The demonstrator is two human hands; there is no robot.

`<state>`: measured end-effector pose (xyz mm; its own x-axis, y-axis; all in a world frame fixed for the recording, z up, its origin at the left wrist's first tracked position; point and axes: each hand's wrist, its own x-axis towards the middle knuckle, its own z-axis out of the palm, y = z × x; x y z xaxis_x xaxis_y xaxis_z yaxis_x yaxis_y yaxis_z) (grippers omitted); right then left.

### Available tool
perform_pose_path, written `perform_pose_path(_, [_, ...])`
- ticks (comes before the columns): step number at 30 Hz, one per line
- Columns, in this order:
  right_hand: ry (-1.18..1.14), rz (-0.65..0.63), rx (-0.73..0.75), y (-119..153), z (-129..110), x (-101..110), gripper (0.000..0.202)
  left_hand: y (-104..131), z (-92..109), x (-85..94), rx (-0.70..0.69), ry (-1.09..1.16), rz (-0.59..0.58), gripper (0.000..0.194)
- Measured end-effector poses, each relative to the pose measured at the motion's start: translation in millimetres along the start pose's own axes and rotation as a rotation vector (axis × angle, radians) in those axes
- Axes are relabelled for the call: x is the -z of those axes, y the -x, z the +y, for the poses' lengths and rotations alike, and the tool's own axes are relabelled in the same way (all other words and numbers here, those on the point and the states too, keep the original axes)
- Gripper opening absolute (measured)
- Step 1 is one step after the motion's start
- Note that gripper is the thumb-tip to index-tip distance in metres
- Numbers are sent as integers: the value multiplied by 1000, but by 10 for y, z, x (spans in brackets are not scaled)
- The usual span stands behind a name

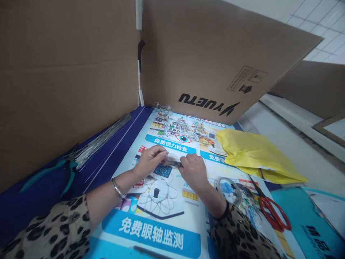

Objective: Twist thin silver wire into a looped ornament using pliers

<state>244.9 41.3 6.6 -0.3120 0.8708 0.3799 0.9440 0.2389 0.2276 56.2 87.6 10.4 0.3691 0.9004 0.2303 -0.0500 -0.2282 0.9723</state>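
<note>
My left hand (151, 160) is closed in a pinch on a thin wire loop (173, 156), which arches between my two hands. My right hand (194, 173) is wrapped round a slim grey metal tool (174, 163); its tip points left at my left fingers, and its exact kind is hidden by my grip. Below my hands, flower-shaped wire outlines (168, 201) lie on the printed poster (151, 248). Farther back, several more bent wire shapes (198, 127) with small coloured bits rest on the same poster.
Left are a bundle of straight wires (101, 138) and teal-handled pliers (70, 169). To the right lie a yellow bag (256, 154), red-handled scissors (275, 214), a clear round roll (229, 190) and a teal bag (304, 212). Cardboard panels (202, 54) stand behind.
</note>
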Motion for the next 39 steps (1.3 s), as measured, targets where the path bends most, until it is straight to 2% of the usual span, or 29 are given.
perform_pose_path(7, [48,24,45,12,29,-37,8,-6,-28,-6,48,51,-9,19])
perform_pose_path(11, [53,35,30,7,31,-47,13,-16,-34,-6,74,53,7,19])
perform_pose_path(18, [42,50,9,-13,5,-8,17,-14,-78,-14,21,-52,28,18])
perform_pose_path(23, [43,35,26,-4,-2,-23,15,-10,-88,-15,41,-65,11,18])
perform_pose_path(34, [38,42,51,-5,27,-68,10,-13,-82,-29,150,87,-9,18])
perform_pose_path(39, [-7,-5,21,-13,10,-59,14,-20,-80,-24,127,61,7,18])
